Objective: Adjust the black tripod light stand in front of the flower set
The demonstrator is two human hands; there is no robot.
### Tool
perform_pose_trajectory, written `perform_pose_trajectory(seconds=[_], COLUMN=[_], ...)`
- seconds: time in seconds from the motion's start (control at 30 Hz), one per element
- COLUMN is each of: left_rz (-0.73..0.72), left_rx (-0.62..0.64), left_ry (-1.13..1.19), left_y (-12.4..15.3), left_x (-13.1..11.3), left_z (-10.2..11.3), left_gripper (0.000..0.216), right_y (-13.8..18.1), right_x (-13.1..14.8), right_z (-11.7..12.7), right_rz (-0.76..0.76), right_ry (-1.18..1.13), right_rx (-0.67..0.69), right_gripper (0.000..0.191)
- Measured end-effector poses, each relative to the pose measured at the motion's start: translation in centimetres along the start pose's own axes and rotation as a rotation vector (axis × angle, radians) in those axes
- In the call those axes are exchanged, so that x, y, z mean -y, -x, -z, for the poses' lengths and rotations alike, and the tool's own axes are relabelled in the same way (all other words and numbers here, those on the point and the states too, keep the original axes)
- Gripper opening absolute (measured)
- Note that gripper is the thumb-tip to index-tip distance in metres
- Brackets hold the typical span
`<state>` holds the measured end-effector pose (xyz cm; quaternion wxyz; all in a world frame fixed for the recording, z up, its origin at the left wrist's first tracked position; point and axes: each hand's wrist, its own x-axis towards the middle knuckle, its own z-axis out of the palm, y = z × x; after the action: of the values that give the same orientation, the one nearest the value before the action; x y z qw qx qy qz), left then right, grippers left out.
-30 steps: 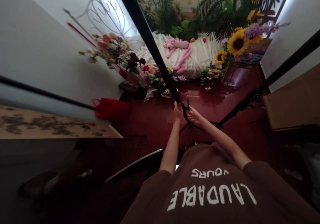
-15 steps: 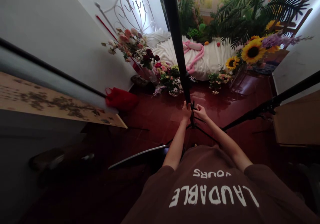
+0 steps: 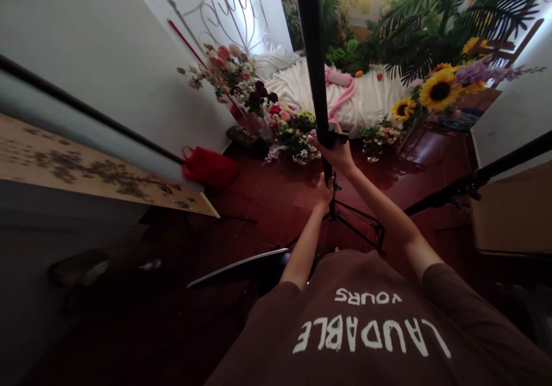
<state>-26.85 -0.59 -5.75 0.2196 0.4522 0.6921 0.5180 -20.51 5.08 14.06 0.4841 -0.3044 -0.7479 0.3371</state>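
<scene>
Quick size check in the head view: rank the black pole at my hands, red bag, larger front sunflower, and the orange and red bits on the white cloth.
Largest to smallest:
1. Black pole, nearness to the camera helping
2. Red bag
3. Larger sunflower
Orange bit and red bit: smallest, too alike to rank

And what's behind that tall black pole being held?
White cloth shows on both sides of the black pole, with a pink plush lying on it at the right. The pole hides the strip between, maybe some plush too.
</scene>
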Motion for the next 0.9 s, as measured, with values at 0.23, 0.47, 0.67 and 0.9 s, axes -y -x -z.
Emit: perform_pose_trajectory(seconds=[0.23, 0.47, 0.67, 0.9], left_rz=[-0.055, -0.081, -0.037, -0.023], left_rx=[0.070, 0.089, 0.108, 0.056], left_ry=[-0.003, 0.079, 0.106, 0.077], left_y=[0.2, -0.4, -0.3, -0.1], left_x=[-0.3, 0.2, 0.8, 0.8], left_z=[0.9, 0.8, 0.4, -0.1], left_gripper=[0.050, 0.044, 0.055, 0.046], right_y=[0.2, 4.3, 5.1, 6.2], right_x=[-0.7, -5.2, -6.8, -7.9], right_z=[-0.5, -2.2, -3.0, -1.9], right_rz=[-0.153, -0.336, -0.307, -0.249], right_ry=[-0.104, -0.097, -0.097, -0.035], right_rx=[-0.020, 0.033, 0.009, 0.053], right_gripper=[0.033, 0.031, 0.035, 0.041])
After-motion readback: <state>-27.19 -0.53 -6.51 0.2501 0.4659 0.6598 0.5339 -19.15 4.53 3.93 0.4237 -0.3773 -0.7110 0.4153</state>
